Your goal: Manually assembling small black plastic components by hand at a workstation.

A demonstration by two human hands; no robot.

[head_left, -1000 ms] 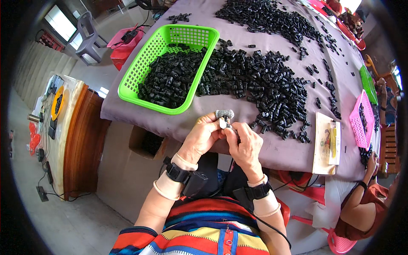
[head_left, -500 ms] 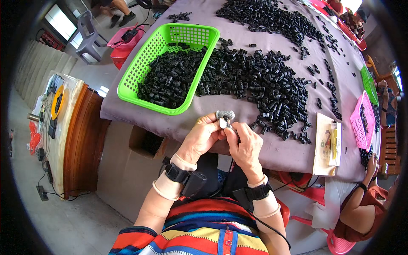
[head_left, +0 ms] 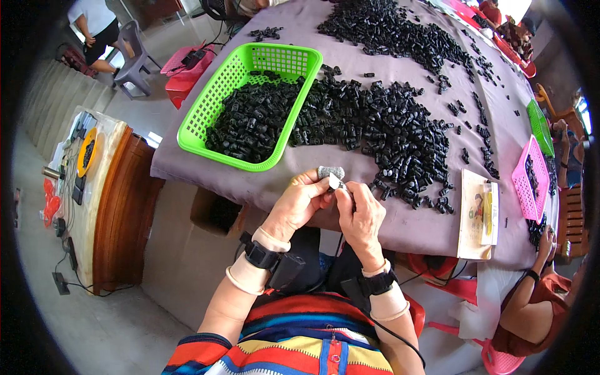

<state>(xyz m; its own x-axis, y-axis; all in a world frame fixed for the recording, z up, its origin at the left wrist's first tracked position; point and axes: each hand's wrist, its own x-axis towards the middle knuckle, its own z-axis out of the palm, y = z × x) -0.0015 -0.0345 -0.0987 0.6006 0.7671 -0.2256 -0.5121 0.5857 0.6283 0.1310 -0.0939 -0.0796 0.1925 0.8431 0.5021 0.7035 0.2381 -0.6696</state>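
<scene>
Fingers of the left hand [head_left: 299,199] and right hand [head_left: 362,215] pinch closely around a small pale piece [head_left: 335,182] mid-frame, probably for fine control; black parts [head_left: 406,134] lie heaped above, seemingly within reach.

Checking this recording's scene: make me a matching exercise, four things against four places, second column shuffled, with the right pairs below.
Things:
1. big green basket
2. white piece
3. grey chair
4. cardboard box

Places:
A. on the floor, upper left
B. below the table edge
C. on the table, holding black parts
D. between the hands

Pairs: 1-C, 2-D, 3-A, 4-B
</scene>
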